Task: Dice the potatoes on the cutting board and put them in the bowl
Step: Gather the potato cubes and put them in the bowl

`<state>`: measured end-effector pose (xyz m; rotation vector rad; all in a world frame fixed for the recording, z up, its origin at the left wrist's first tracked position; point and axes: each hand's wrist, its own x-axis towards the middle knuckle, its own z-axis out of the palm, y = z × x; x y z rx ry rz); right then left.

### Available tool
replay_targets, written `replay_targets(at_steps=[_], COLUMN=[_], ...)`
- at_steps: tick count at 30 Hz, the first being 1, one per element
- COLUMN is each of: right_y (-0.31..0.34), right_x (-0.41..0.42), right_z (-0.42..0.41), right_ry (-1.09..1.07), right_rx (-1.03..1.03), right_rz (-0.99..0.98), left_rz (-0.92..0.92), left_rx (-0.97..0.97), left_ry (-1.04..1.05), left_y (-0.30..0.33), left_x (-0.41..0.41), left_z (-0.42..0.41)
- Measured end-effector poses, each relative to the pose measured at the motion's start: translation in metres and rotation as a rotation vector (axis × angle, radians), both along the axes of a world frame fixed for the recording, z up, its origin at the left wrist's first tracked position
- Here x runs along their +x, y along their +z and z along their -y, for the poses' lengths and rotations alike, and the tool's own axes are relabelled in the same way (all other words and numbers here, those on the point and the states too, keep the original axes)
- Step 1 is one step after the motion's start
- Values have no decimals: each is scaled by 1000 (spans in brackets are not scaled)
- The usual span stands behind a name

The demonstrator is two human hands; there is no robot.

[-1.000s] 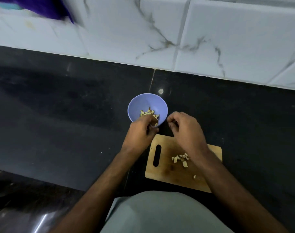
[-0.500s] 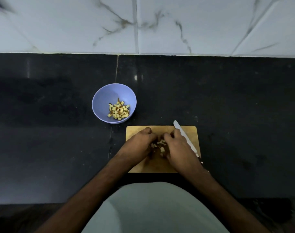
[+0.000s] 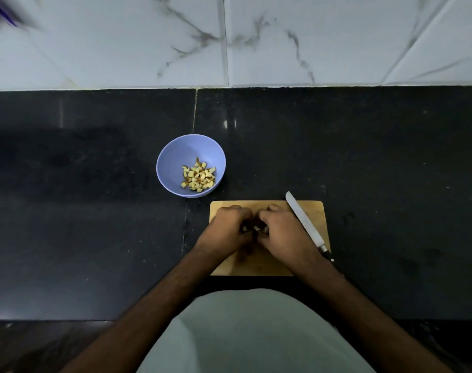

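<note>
Cupped together at the middle of the board, your left hand [image 3: 225, 229] and right hand [image 3: 284, 229] curl their fingers around the last small pale potato cubes [image 3: 252, 228], knuckles nearly touching, most of the pieces hidden between your palms. Under them, on the black stone countertop [image 3: 364, 157], lies the rectangular light-wood cutting board [image 3: 314, 211]. Just beyond its far left corner stands the round lavender plastic bowl [image 3: 175, 157], already holding a heap of diced yellow potato [image 3: 198, 175]. Along the board's right side lies the long steel-bladed kitchen knife [image 3: 304, 222], untouched. Cutting looks finished; this appears to be the gathering step. Next, lift the handful without spilling and carry it forward and left over the bowl's rim.
</note>
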<state>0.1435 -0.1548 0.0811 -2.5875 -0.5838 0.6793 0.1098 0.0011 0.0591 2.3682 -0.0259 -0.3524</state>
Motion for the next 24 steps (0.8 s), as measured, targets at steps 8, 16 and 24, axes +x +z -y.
replay_targets(at_steps=[8, 16, 24], right_y=[-3, 7, 55], right_x=[-2, -1, 25], right_z=[-3, -4, -54], right_ry=[-12, -97, -50], right_rx=[29, 276, 471], right_rz=[22, -30, 33], left_rz=[2, -5, 194], left_rx=[-65, -315, -357], left_ry=[71, 297, 535], left_y=[-1, 25, 64], left_x=[-4, -19, -9], left_z=[-1, -15, -54])
